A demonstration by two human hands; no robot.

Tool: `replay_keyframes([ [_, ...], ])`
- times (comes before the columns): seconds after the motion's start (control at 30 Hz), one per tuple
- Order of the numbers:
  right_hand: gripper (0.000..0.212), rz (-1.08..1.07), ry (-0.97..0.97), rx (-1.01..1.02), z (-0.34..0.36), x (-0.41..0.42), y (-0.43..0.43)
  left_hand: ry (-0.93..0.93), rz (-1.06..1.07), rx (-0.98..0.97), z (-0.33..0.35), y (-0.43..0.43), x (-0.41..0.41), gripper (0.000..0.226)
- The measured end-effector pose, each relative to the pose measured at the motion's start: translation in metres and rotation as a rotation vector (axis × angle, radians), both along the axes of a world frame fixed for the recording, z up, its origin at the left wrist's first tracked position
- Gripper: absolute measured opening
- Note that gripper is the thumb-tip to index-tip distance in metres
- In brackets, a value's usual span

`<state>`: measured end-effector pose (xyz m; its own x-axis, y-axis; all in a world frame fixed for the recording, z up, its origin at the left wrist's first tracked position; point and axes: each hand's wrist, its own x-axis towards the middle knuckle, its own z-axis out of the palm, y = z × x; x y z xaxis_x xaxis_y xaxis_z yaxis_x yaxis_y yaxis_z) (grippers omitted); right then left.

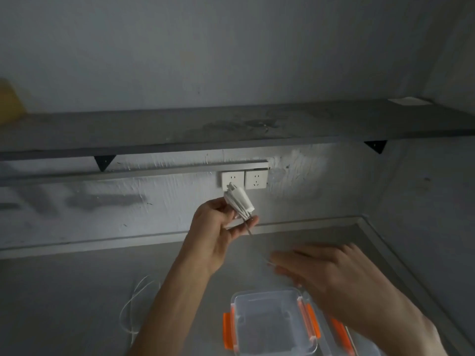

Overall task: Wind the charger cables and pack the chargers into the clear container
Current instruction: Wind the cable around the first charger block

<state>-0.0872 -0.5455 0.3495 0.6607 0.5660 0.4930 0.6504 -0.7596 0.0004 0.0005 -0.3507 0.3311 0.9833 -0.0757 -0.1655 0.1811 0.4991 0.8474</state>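
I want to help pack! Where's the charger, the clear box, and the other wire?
charger (241, 201): head view, on its white body.
clear container (270, 322): head view, on its see-through wall.
loose cable (129, 304): head view, on its white loop.

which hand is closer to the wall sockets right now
Left. The left hand holds the white charger raised just below the wall sockets. The right hand is lower, blurred, above the clear container.
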Motion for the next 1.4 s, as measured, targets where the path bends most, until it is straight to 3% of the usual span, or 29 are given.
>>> replay_keyframes([
  [0.17, 0.022, -0.008, 0.020, 0.118, -0.002, 0.002, -0.006, 0.022, 0.002, 0.174, -0.001, -0.005, -0.006, 0.027],
  [0.37, 0.017, -0.002, -0.248, 0.029, 0.030, 0.031, -0.014, -0.177, -0.225, 0.477, -0.011, -0.022, -0.037, 0.021],
  [0.43, 0.009, 0.010, -0.205, 0.121, 0.032, 0.050, -0.018, -0.284, -0.249, 0.566, -0.005, -0.018, -0.044, 0.022],
  [0.53, 0.015, 0.090, 0.056, 0.419, 0.016, 0.077, -0.021, -0.356, -0.303, 0.672, 0.005, -0.007, -0.050, 0.017],
  [0.63, 0.020, 0.181, 0.414, 0.709, -0.013, 0.088, -0.016, -0.308, -0.379, 0.578, 0.014, 0.002, -0.051, 0.016],
  [0.73, 0.018, 0.216, 0.682, 0.894, -0.044, 0.084, -0.001, -0.170, -0.428, 0.276, 0.014, 0.005, -0.050, 0.028],
  [0.9, 0.025, 0.081, 0.617, 0.973, -0.068, 0.067, 0.017, -0.131, -0.482, 0.029, 0.008, 0.009, -0.047, 0.044],
  [1.07, 0.016, -0.082, 0.443, 0.683, -0.067, 0.028, 0.023, -0.059, -0.247, -0.187, 0.002, 0.012, -0.025, 0.039],
  [1.2, 0.020, -0.151, 0.193, 0.293, -0.046, 0.006, 0.024, -0.019, -0.115, -0.091, -0.010, 0.007, -0.016, 0.034],
  [1.4, 0.026, -0.044, 0.282, 0.165, -0.033, -0.005, 0.016, 0.008, -0.117, -0.102, -0.018, 0.018, -0.008, 0.031],
])
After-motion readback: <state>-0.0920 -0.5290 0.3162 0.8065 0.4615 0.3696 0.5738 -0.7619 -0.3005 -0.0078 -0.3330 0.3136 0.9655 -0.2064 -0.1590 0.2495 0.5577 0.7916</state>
